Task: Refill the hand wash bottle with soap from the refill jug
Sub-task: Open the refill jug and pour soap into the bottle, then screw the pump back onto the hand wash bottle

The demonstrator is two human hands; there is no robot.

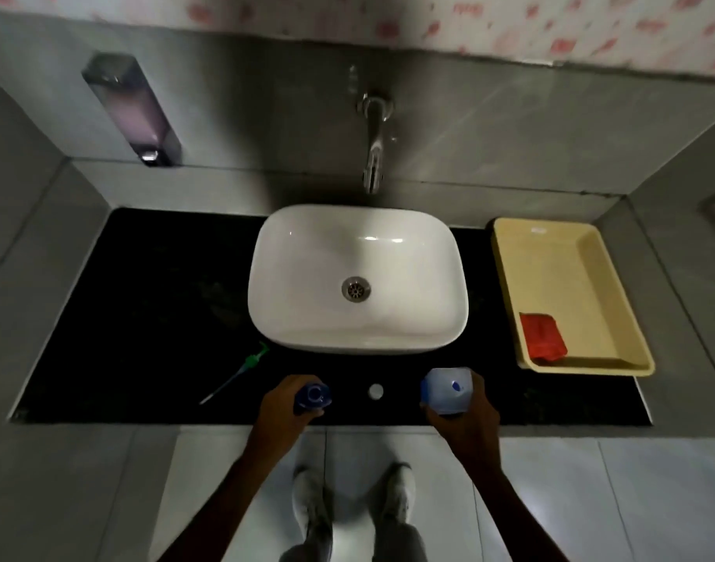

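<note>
Black counter (145,302) bare left of basin (357,277)

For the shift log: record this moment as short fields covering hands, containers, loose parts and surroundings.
left hand: grips the small blue bottle, neck open
right hand: grips the pale blue jug, opening uncapped
white cap: on the black counter between the two containers
green pump: lying on the counter, left of the bottle
basin: white, dry-looking
tray: yellow, holds a red packet
pouring: not yet begun
</note>
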